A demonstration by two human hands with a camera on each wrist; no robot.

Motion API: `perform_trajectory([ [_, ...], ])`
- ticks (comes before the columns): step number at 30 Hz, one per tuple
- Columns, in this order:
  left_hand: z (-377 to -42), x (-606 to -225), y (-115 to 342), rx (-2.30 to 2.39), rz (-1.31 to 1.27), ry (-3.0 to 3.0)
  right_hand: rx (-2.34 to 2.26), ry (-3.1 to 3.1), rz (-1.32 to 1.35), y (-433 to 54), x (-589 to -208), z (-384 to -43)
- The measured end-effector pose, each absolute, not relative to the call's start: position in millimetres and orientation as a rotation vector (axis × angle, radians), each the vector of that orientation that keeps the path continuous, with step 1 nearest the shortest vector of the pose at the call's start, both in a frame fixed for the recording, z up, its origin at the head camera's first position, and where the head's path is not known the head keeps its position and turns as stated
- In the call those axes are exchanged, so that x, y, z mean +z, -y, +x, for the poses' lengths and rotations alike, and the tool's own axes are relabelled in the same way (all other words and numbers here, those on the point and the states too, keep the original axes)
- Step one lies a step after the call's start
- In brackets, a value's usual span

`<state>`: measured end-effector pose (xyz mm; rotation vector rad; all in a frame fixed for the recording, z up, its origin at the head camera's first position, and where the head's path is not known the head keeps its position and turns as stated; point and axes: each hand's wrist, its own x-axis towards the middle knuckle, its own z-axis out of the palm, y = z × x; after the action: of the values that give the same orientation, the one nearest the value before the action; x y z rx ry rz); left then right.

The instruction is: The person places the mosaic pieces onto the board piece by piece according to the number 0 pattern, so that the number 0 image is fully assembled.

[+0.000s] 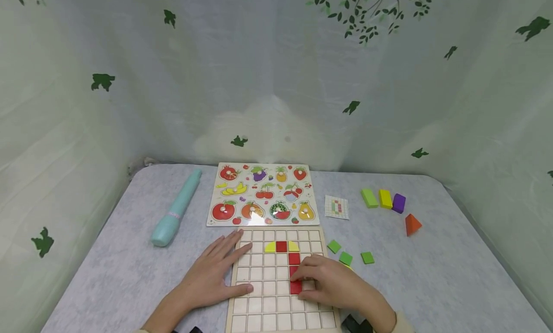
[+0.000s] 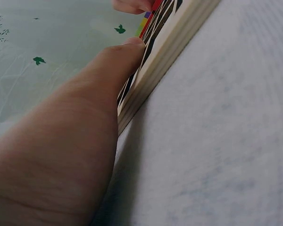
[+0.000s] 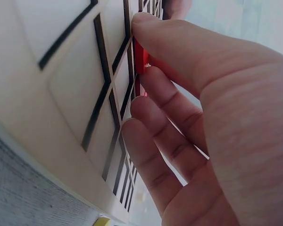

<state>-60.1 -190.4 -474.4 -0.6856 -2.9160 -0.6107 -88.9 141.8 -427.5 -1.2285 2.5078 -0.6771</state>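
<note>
A wooden grid board (image 1: 262, 304) lies flat on the table. My left hand (image 1: 209, 271) rests spread along its left edge, fingers and thumb straight; in the left wrist view the thumb (image 2: 115, 61) lies over the rim. Thumb and index finger of my right hand (image 1: 330, 280) pinch a red square tile (image 1: 295, 288) at the grid, its red edge (image 3: 140, 57) showing between them in the right wrist view. Above it stand more red tiles (image 1: 294, 259) in a column, one partly hidden by my fingers. Farther up, a red tile (image 1: 281, 246) sits between two yellow quarter-round tiles (image 1: 270, 247).
Loose green tiles (image 1: 345, 258) and a partly hidden yellow piece lie right of the board. Beyond are a small pattern card (image 1: 336, 207), coloured blocks (image 1: 385, 199) and an orange pyramid (image 1: 413, 224). A fruit puzzle (image 1: 263, 203) adjoins the board's far edge; a turquoise bat-shaped object (image 1: 177, 208) lies left.
</note>
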Motion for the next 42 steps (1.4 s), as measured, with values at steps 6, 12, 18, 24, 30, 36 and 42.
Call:
perform_trajectory([
  [6,-60,-475,191,-0.605,-0.681,2.924,-0.68,-2.528,-1.245,-143,-429,-90],
  [12,-61,-475,191,-0.602,-0.685,2.922,-0.751,-2.537,-1.144,-157,-424,-96],
  [18,-61,-476,191,-0.597,-0.694,2.91,-0.737,-2.632,-1.048,-176,-417,-103],
  [24,-61,-476,191,-0.594,-0.693,2.907,-0.702,-2.668,-0.939,-193,-413,-109],
  [30,-61,-477,191,-0.602,-0.689,2.918,-0.682,-2.646,-0.909,-209,-413,-114],
  [36,-61,-477,191,-0.609,-0.679,2.931,-0.692,-2.576,-0.913,-219,-418,-117],
  [42,-61,-477,191,-0.61,-0.675,2.937,-0.692,-2.582,-0.898,-224,-422,-120],
])
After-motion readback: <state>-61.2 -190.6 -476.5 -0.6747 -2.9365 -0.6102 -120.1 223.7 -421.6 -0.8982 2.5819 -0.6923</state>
